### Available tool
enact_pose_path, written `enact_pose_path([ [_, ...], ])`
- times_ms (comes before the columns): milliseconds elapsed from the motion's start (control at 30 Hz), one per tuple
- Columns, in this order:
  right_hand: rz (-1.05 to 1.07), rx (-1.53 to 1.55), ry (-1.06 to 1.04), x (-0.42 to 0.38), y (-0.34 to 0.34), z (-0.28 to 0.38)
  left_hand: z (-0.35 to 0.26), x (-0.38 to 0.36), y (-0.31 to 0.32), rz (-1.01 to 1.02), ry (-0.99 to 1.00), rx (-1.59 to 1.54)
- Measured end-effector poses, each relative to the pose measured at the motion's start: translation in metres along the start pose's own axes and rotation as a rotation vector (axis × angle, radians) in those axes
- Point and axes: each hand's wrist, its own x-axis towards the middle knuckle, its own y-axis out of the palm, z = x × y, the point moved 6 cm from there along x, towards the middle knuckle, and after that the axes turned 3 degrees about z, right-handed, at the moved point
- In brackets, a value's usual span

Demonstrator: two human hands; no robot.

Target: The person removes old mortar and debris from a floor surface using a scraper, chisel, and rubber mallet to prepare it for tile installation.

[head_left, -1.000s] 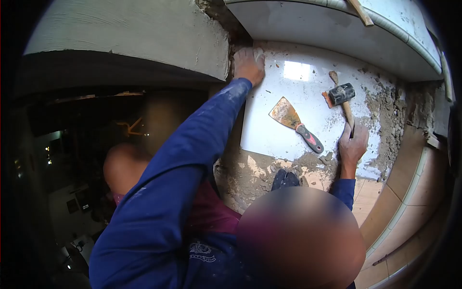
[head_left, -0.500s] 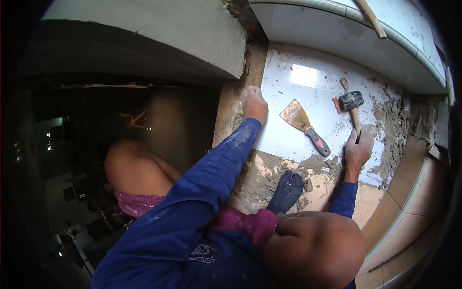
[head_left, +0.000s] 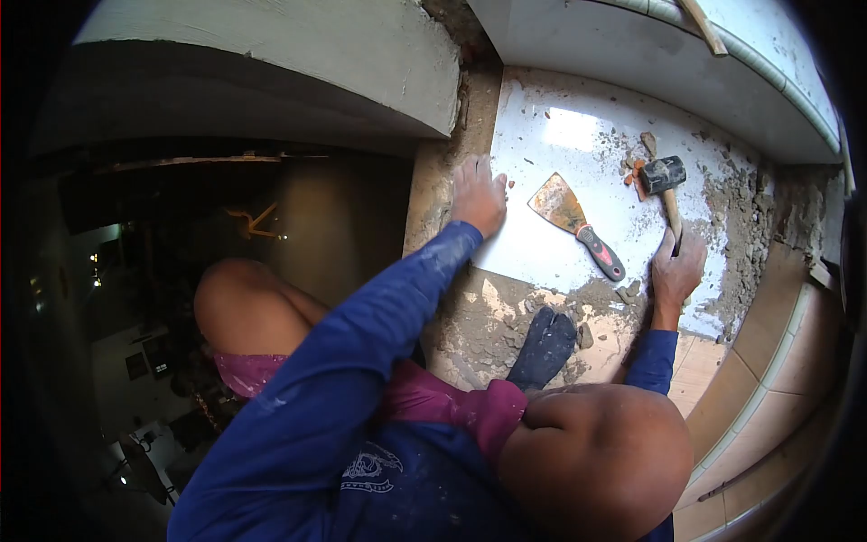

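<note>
My left hand (head_left: pixel 479 196) lies with its fingers stretched out at the left edge of a large white tile (head_left: pixel 533 253). My right hand (head_left: pixel 677 271) is wrapped around the wooden handle of a rubber mallet (head_left: pixel 664 175), whose dark, dusty head is over the tile's right part. Between my hands a putty knife (head_left: pixel 578 226) with a rusty, mortar-stained blade and a black and red grip lies on the tile. Orange chips (head_left: pixel 640 181) and grit are scattered around the mallet head.
Crumbled mortar (head_left: pixel 745 235) covers the tile's right edge. A low white-tiled ledge (head_left: pixel 668 54) runs along the far side, with a wooden stick (head_left: pixel 703 27) on it. A dark-socked foot (head_left: pixel 544 348) stands before the tile. A rough wall end (head_left: pixel 361 68) and a dark drop lie left.
My left hand's closed fingers have straightened and spread along the tile's left edge. My right hand keeps its hold on the mallet. The camera view has shifted slightly.
</note>
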Motion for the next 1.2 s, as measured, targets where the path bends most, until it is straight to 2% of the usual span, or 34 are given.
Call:
enact_pose_path([
  [67, 0.005, -0.001, 0.011, 0.001, -0.001, 0.000, -0.005, -0.024, 0.005, -0.027, -0.080, 0.015],
  [167, 0.015, -0.014, 0.019, 0.000, 0.000, 0.000, 0.000, -0.058, 0.003, 0.007, -0.294, -0.171],
  [200, 0.017, -0.022, 0.020, -0.001, 0.001, 0.000, 0.005, -0.068, 0.005, -0.029, -0.305, -0.166],
  [300, 0.019, -0.023, 0.021, -0.001, 0.002, -0.002, 0.030, -0.079, 0.012, 0.040, -0.498, -0.364],
  [333, 0.014, -0.016, 0.020, 0.000, 0.001, -0.001, 0.031, -0.078, 0.009, 0.006, -0.539, -0.417],
  [433, 0.010, -0.012, 0.009, -0.002, 0.002, -0.001, -0.026, -0.055, -0.013, -0.064, -0.275, -0.615],
  [500, 0.000, -0.030, -0.010, -0.002, 0.005, -0.005, -0.082, -0.037, -0.034, -0.007, -0.039, -0.555],
  [533, 0.002, -0.017, -0.016, -0.003, 0.004, -0.002, -0.075, -0.030, -0.023, 0.046, -0.059, -0.332],
  [633, -0.005, -0.012, -0.002, 0.001, 0.001, -0.002, -0.041, -0.016, -0.001, -0.085, -0.184, 0.016],
  [667, 0.011, -0.029, 0.013, 0.000, 0.002, -0.003, -0.040, -0.021, 0.016, 0.060, -0.115, 0.008],
  [800, 0.003, 0.001, 0.000, 0.000, -0.005, 0.005, -0.078, -0.039, 0.033, 0.123, 0.027, 0.078],
  [833, 0.004, 0.008, -0.001, 0.001, -0.005, 0.004, -0.092, -0.044, 0.037, 0.175, 0.123, 0.016],
  [900, 0.003, 0.027, -0.002, 0.001, -0.004, 0.003, -0.110, -0.054, 0.028, 0.133, 0.176, -0.204],
  [1000, 0.116, 0.168, 0.114, 0.000, -0.005, -0.006, -0.113, -0.055, 0.001, 0.155, -0.011, -0.411],
  [1033, 0.150, 0.226, 0.151, -0.004, -0.006, -0.009, -0.112, -0.056, 0.003, 0.171, -0.008, -0.505],
  [1100, 0.370, 0.423, 0.348, -0.022, -0.012, 0.002, -0.105, -0.061, 0.013, 0.194, -0.017, -0.691],
  [1133, 0.408, 0.437, 0.336, -0.031, -0.017, 0.014, -0.107, -0.064, 0.008, -0.065, 0.112, -0.598],
  [1200, 0.465, 0.521, 0.342, -0.055, -0.019, 0.036, -0.106, -0.071, 0.014, 0.137, -0.129, -0.654],
])
